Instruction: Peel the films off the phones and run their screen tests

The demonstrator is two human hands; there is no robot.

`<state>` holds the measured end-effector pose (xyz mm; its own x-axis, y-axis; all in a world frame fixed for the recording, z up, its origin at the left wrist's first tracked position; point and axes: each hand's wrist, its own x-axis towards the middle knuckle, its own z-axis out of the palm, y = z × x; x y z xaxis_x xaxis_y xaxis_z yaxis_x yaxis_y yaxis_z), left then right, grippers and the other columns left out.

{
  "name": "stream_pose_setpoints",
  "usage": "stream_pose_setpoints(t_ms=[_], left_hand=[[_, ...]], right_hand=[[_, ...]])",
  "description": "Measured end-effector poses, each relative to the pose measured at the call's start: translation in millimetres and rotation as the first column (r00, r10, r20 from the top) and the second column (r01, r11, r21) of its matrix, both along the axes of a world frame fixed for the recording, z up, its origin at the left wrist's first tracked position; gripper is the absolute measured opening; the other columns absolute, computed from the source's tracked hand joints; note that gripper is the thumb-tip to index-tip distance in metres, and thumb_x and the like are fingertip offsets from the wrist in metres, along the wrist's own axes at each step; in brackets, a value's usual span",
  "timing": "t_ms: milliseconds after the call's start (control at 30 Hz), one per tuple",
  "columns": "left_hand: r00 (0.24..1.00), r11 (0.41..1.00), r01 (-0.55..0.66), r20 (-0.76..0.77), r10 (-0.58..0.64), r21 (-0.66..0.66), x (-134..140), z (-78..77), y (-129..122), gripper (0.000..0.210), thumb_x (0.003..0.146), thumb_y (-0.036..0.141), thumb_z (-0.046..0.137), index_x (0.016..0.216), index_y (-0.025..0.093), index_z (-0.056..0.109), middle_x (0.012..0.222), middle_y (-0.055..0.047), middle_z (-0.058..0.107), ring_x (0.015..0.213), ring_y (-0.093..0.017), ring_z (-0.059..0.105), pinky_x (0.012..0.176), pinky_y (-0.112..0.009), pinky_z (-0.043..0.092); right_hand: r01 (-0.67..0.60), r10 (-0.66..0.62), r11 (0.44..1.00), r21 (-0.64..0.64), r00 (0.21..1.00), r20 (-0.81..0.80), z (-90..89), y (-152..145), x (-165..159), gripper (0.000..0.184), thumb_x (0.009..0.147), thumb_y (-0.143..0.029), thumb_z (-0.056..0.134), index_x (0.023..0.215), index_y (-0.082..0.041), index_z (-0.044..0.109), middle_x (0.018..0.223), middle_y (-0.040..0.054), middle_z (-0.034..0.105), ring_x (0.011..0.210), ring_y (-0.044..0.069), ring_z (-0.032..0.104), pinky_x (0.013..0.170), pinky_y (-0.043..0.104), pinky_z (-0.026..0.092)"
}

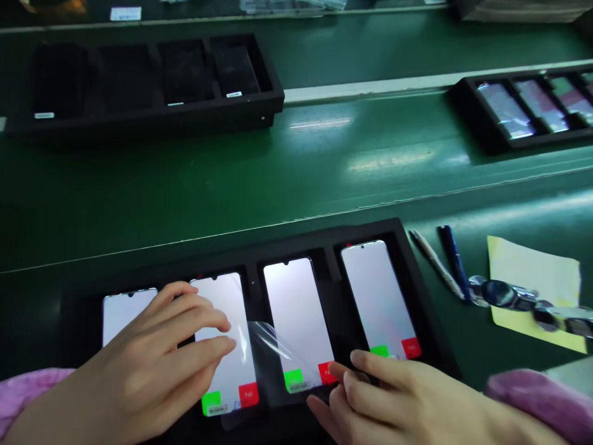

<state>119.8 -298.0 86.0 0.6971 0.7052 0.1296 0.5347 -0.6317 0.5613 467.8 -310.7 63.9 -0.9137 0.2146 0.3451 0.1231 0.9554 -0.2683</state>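
Observation:
Several phones with lit white screens lie in a black tray (340, 309). My left hand (157, 352) is over the second phone (222, 346) from the left, its fingers bent and apart, with nothing visible in them. A clear film (273, 340) lies slantwise across the third phone (294, 309), its upper left edge past the phone's side. At that phone's lower right corner, by the red label on the screen, is my right hand (375, 395), fingers curled and the thumb apart from them. Further right is the fourth phone (380, 296); the leftmost phone (130, 309) is partly hidden by my left hand.
A white pen (435, 262) and a blue pen (453, 256) lie right of the tray. Beyond them, a metal object (509, 295) rests on yellow paper (532, 266). Further back stand a dark tray (185, 111) and another tray (491, 127) holding phones.

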Motion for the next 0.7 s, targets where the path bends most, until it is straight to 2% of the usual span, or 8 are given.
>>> stream_pose_setpoints(t_ms=[67,167,233,300,400,467,600,700], left_hand=[[1.0,1.0,-0.005,0.012,0.005,0.004,0.1,-2.9,1.8,0.035,0.096,0.0,0.056,0.118,0.023,0.068,0.111,-0.003,0.069,0.103,-0.018,0.063,0.101,-0.042,0.044],[0.999,0.997,-0.046,0.008,0.046,0.061,-4.2,-6.0,1.7,0.036,0.096,0.002,0.059,0.126,0.021,0.065,0.117,-0.007,0.067,0.107,-0.021,0.061,0.098,-0.043,0.044],[0.979,0.971,-0.146,-0.114,0.169,0.187,-10.5,-9.2,1.2,0.031,0.1,0.012,0.06,0.129,0.019,0.064,0.12,-0.01,0.065,0.107,-0.025,0.061,0.094,-0.047,0.044],[0.902,0.919,-0.242,-0.277,0.332,0.313,-17.3,-13.9,1.2,0.026,0.103,0.026,0.057,0.127,0.019,0.066,0.123,-0.013,0.064,0.106,-0.031,0.06,0.09,-0.051,0.043],[0.821,0.877,-0.322,-0.355,0.447,0.358,-23.1,-21.7,2.5,0.027,0.105,0.034,0.053,0.121,0.021,0.069,0.126,-0.015,0.062,0.108,-0.035,0.06,0.09,-0.054,0.045],[0.821,0.867,-0.367,-0.322,0.472,0.336,-22.2,-24.4,3.4,0.025,0.104,0.034,0.053,0.116,0.02,0.07,0.122,-0.014,0.062,0.106,-0.034,0.061,0.092,-0.054,0.047],[0.782,0.85,-0.363,-0.371,0.501,0.382,-14.5,-21.2,1.4,0.026,0.104,0.036,0.054,0.11,0.021,0.074,0.127,-0.016,0.064,0.111,-0.039,0.061,0.09,-0.06,0.048],[0.771,0.826,-0.368,-0.357,0.528,0.427,-9.5,-20.6,-1.3,0.027,0.102,0.038,0.058,0.11,0.021,0.077,0.147,-0.017,0.059,0.121,-0.049,0.057,0.09,-0.07,0.047]], right_hand=[[-0.032,0.032,0.999,0.003,0.999,-0.031,-3.2,2.8,-1.5,0.034,0.102,-0.015,0.048,0.117,-0.016,0.078,0.091,0.0014,0.067,0.079,0.013,0.058,0.07,0.03,0.051],[-0.014,0.014,1.0,0.0,0.999,-0.034,-1.3,6.9,-6.8,0.042,0.102,-0.011,0.037,0.103,-0.014,0.079,0.091,0.0039,0.067,0.079,0.014,0.058,0.07,0.03,0.05],[0.039,-0.039,0.999,-0.028,0.999,-0.011,1.2,12.1,-12.7,0.043,0.101,-0.007,0.036,0.092,-0.013,0.077,0.084,0.0038,0.065,0.073,0.014,0.056,0.065,0.032,0.047],[0.097,-0.097,0.994,-0.06,0.995,-0.004,2.1,22.7,-20.0,0.036,0.102,-0.007,0.042,0.088,-0.014,0.074,0.076,0.0011,0.062,0.067,0.013,0.051,0.059,0.034,0.041],[0.24,-0.253,0.961,-0.135,0.963,-0.092,-1.0,48.4,-29.7,0.022,0.103,-0.01,0.055,0.089,-0.017,0.072,0.078,0.0011,0.061,0.069,0.013,0.053,0.059,0.033,0.041],[0.379,-0.44,0.872,-0.311,0.884,-0.158,-3.6,65.8,-33.0,0.013,0.101,-0.015,0.063,0.092,-0.019,0.072,0.085,0.0025,0.063,0.072,0.013,0.056,0.061,0.03,0.044],[0.505,-0.741,0.576,-0.642,0.654,-0.15,-3.9,82.3,-30.8,0.004,0.093,-0.026,0.075,0.091,-0.023,0.073,0.09,0.001,0.059,0.061,0.01,0.047,0.056,0.031,0.042],[0.477,-0.784,0.511,-0.715,0.6,-0.16,-3.4,76.9,-26.5,0.007,0.089,-0.028,0.078,0.088,-0.024,0.072,0.09,0.0003,0.06,0.063,0.011,0.05,0.058,0.031,0.044]])
